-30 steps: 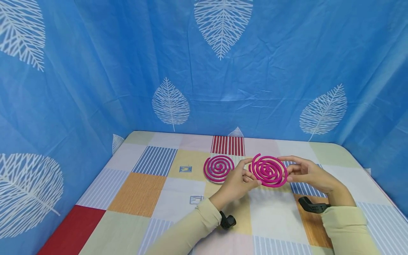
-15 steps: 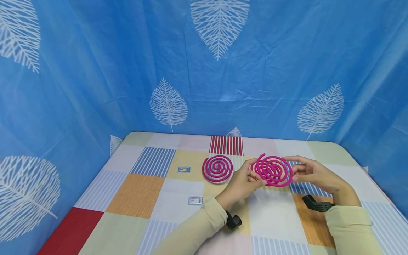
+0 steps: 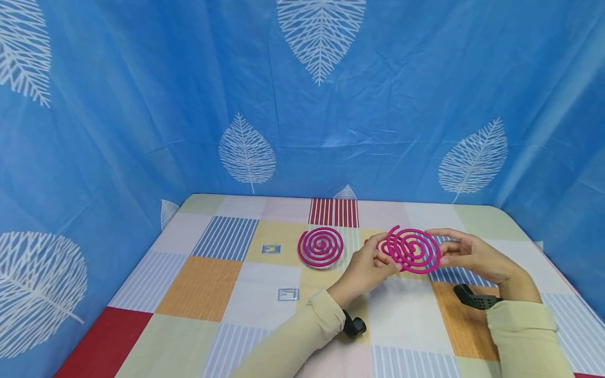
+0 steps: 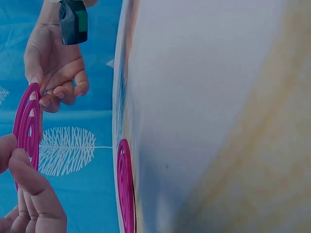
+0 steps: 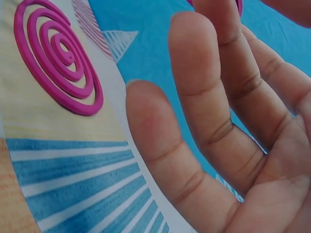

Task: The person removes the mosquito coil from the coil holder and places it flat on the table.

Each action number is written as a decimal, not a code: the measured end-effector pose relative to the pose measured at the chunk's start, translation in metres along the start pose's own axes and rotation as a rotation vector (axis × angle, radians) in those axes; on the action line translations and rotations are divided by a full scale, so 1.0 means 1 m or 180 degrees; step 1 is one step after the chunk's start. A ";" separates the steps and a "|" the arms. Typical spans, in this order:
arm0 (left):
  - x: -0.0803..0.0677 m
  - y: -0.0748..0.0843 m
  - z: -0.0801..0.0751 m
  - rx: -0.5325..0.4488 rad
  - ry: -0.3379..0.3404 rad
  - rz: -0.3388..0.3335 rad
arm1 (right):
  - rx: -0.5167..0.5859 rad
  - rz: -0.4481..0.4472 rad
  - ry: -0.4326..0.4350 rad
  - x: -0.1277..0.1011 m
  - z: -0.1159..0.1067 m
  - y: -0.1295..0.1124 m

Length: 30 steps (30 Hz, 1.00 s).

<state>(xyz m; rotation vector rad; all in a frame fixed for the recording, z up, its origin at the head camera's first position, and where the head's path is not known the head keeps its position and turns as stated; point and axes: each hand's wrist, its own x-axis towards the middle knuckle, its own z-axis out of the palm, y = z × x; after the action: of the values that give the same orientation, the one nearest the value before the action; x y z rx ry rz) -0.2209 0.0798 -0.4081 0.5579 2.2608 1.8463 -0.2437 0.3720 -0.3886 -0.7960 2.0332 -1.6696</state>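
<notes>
A pink spiral coil (image 3: pixel 414 251) is held up above the table between both hands. My left hand (image 3: pixel 378 258) pinches its left edge and my right hand (image 3: pixel 443 251) holds its right edge with thumb and fingers. Its windings look slightly offset, as two nested spirals. A second pink spiral coil (image 3: pixel 321 246) lies flat on the patchwork tablecloth (image 3: pixel 203 283), left of the hands. The left wrist view shows the held coil (image 4: pixel 26 126) edge-on with the left fingers (image 4: pixel 29 194) on it. In the right wrist view the right fingers (image 5: pixel 204 97) fill the frame, with the flat coil (image 5: pixel 58 58) beyond.
Blue curtains with white leaf prints (image 3: pixel 246 152) close in the table at the back and both sides. Two small clear square pieces (image 3: pixel 288 294) (image 3: pixel 271 249) lie on the cloth left of the hands. Black wrist cameras (image 3: pixel 475 297) sit at both sleeves.
The held coil and both hands have drifted slightly right and up. Its two windings look a little more offset than before. The flat coil has not moved.
</notes>
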 end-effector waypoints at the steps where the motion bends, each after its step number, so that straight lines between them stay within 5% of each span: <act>1: 0.001 0.000 0.001 -0.0018 0.0003 -0.0003 | -0.0021 0.0013 0.0018 -0.001 -0.001 0.000; 14: 0.012 -0.002 0.017 -0.0238 -0.0046 -0.0041 | -0.0227 0.0323 0.0388 -0.014 -0.007 0.006; 30: 0.019 -0.004 0.034 -0.0156 -0.0020 -0.0140 | -0.0187 0.0607 0.0648 -0.027 -0.012 0.012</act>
<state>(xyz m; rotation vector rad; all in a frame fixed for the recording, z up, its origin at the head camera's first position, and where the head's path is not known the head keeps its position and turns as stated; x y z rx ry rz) -0.2266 0.1170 -0.4178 0.5017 2.1991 1.8709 -0.2329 0.4005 -0.3990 -0.4481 2.2254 -1.6461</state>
